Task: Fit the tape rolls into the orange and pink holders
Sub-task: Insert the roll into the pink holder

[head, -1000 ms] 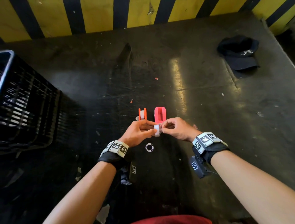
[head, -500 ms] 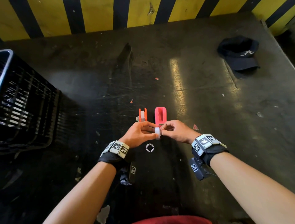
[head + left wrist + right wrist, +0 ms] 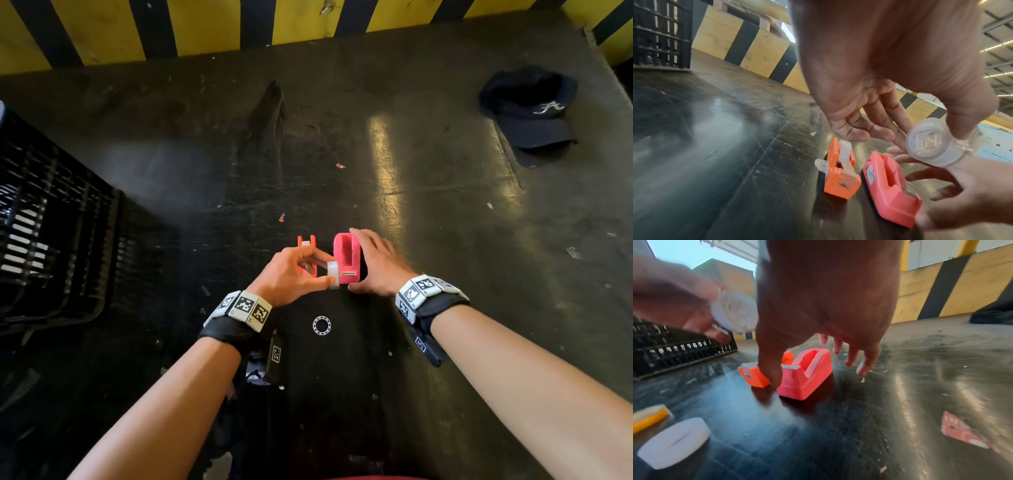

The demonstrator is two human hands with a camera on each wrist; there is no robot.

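The left hand (image 3: 291, 274) pinches a translucent round tape roll (image 3: 931, 142) above the glossy pink holder (image 3: 346, 257); the right hand (image 3: 380, 263), fingers spread, flanks that blocky holder on the scuffed dark tabletop (image 3: 445, 205)

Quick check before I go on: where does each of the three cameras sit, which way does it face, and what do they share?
Head: worn on the head, looks forward and down at the dark table; shows both forearms, left hand, right hand.
Left wrist: looks along the left palm at the tape roll it pinches, orange holder below.
Right wrist: looks along the right hand's spread fingers around the pink holder.
Shared: all show both holders and the roll.
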